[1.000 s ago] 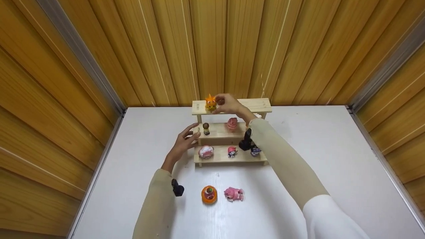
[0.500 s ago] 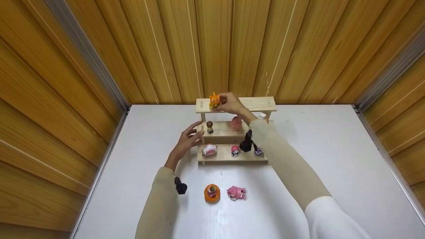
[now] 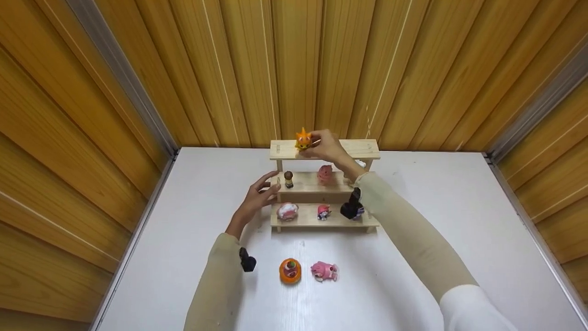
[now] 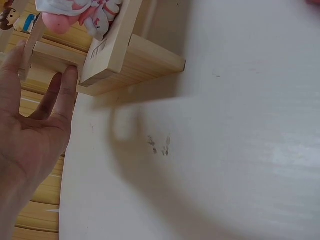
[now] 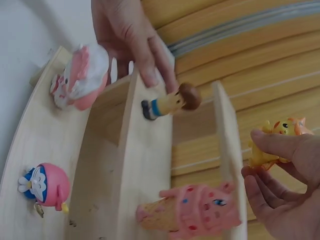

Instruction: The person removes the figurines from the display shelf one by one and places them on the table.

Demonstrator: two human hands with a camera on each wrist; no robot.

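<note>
My right hand pinches an orange-and-yellow spiky-headed toy figure between thumb and fingers, over the left part of the top tier. The right wrist view shows the same figure upright in the grip, beside the top board. At the left end of a three-tier wooden display shelf, my left hand holds the middle board, thumb and fingers around its end. Close to those fingers stands a small brown-haired figure. A pink spotted figure stands farther along that tier.
On the bottom tier sit a pink-and-white figure and a pink-hooded one; another is partly behind the right wrist camera. An orange round toy and a pink figure lie on the white table. Wooden panels rise behind.
The orange-and-yellow figure has shifted a little to the right along the top tier in my right hand. My left hand stays at the shelf's end. The head view has moved slightly.
</note>
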